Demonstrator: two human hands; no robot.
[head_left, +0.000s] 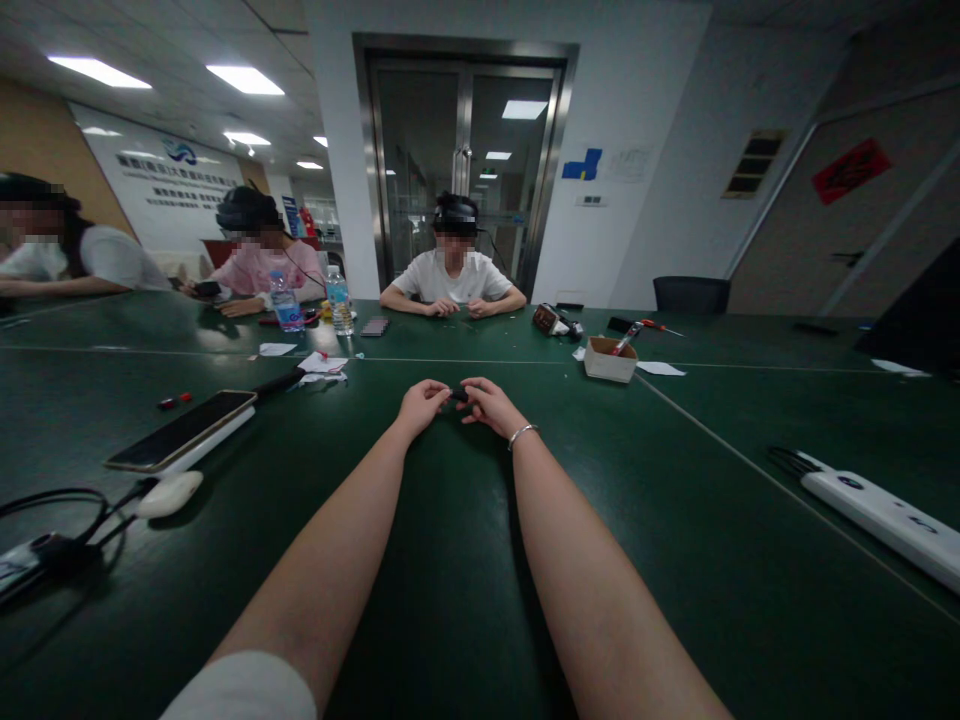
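L hand [424, 407] & R hand [491, 407] both pinch a small black piece [458, 395] betw. them, over the table [465, 550]. It's to the L hand's right, R hand's left, long axis approx. side to side; neither hand's clearly nearer. Ends hidden in the grips; can't ID it from here, too small/dark.

Black piece [458, 395], dark-green table [450, 590], silver bracelet [523, 433]

Dim overall, bright ceiling panels [245, 80] far left
Soft shadows on near tabletop [450, 580]; edges stretched.
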